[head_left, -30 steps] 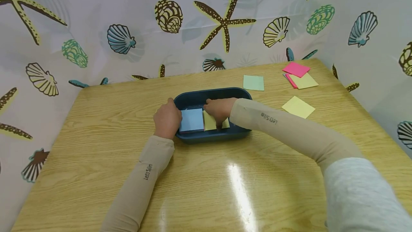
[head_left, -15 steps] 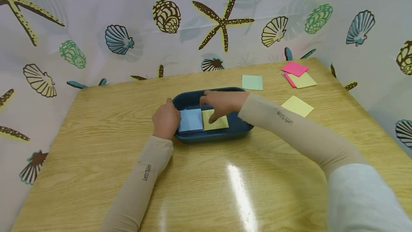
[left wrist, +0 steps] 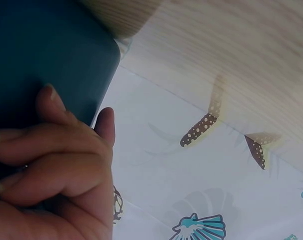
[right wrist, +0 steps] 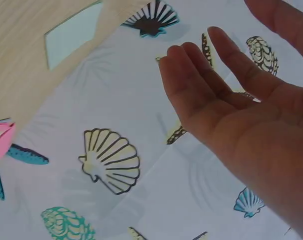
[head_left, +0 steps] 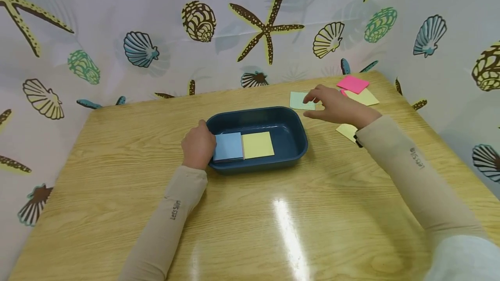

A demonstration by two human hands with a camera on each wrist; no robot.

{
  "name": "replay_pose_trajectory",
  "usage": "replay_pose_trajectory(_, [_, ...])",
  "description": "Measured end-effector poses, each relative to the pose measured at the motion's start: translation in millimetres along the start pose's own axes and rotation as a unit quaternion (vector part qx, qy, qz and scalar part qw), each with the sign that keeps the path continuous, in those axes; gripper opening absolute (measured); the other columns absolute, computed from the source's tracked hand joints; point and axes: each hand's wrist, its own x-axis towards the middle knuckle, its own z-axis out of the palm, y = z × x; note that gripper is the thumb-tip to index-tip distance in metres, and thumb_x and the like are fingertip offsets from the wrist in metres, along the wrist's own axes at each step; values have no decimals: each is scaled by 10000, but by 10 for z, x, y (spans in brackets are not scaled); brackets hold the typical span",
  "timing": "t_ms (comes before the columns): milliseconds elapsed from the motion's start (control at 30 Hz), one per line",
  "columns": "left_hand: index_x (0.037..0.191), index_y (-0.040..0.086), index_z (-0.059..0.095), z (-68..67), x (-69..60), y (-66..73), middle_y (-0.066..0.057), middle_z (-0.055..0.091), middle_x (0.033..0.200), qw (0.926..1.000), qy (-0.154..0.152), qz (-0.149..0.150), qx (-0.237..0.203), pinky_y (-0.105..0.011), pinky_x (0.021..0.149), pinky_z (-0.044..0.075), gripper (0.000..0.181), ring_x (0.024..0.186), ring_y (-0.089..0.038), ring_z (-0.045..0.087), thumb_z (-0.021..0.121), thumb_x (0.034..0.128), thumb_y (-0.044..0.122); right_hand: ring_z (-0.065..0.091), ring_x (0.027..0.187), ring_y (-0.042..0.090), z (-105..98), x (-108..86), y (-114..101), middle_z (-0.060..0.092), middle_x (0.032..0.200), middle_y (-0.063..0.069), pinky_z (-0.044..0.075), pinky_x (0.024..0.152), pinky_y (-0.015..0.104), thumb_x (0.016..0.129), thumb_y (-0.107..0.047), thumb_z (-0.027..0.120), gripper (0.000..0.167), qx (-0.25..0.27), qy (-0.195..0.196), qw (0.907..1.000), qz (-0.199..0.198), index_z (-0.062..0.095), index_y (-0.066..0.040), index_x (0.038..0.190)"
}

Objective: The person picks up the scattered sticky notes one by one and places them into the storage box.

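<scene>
At left, on the wood-grain counter [head_left: 242,229], we find the left hand [head_left: 198,146] with its fingers clamped on the end rim of the blue tray [head_left: 287,142]. We judge the tray stiff, light and smooth, best taken by that rim. Inside, the blue note stack [head_left: 228,146] lies beside the yellow note stack [head_left: 258,144]; we expect both to be light, their sheets prone to slide.

Behind the tray's right end, the green note [head_left: 296,99] lies flat on the counter. The right hand [head_left: 332,104] is raised beside it, fingers apart and holding nothing. We judge the note thin and easily creased: pinch opposite edges. Farther right lie a loose yellow note [head_left: 346,132] and a pink note [head_left: 353,84], the latter overlapping another pale yellow note [head_left: 365,97].
</scene>
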Motion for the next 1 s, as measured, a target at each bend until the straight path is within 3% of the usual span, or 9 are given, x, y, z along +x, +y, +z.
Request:
replay_pose_trajectory(200, [1113,-66,553,-3,-8,-5,-246,666,850,10000,-12,16,-15,-499,615,537,238,713,-372,659,515,939,91,492,1095,437,22,-194,316,528,1161,283,394,942,543,915,-123,641,367,34,322,9987,388,545,115,1178])
replay_pose_trajectory(333, [1134,-64,544,-6,1,1,-245,671,900,9999,-136,-91,-10,-502,657,541,252,754,-369,666,512,944,98,474,1112,488,64,-285,517,501,1184,346,388,930,576,924,-117,618,393,12,321,9972,682,510,152,1190])
replay_pose_trajectory(533, [1162,-54,540,-20,8,16,-241,674,917,9996,-204,-204,-1,-500,666,541,271,770,-368,667,515,946,109,440,1114,539,137,-407,797,446,1204,418,382,917,606,907,-125,630,471,124,13,9925,1218,465,190,1215])
replay_pose_trajectory(767, [1121,-56,553,-15,-3,11,-245,671,873,9999,-82,-118,15,-505,640,539,240,741,-372,666,516,940,98,376,1198,561,186,-509,1007,382,1288,449,347,962,621,846,-249,736,728,120,-782,9798,1834,379,227,1266])
replay_pose_trajectory(1000, [1123,-53,553,-12,1,21,-246,673,894,9998,-137,-168,9,-502,651,541,240,751,-374,667,516,942,100,396,1166,561,203,-511,1122,367,1269,471,368,937,618,794,-301,788,877,146,-880,9754,2015,319,249,1290])
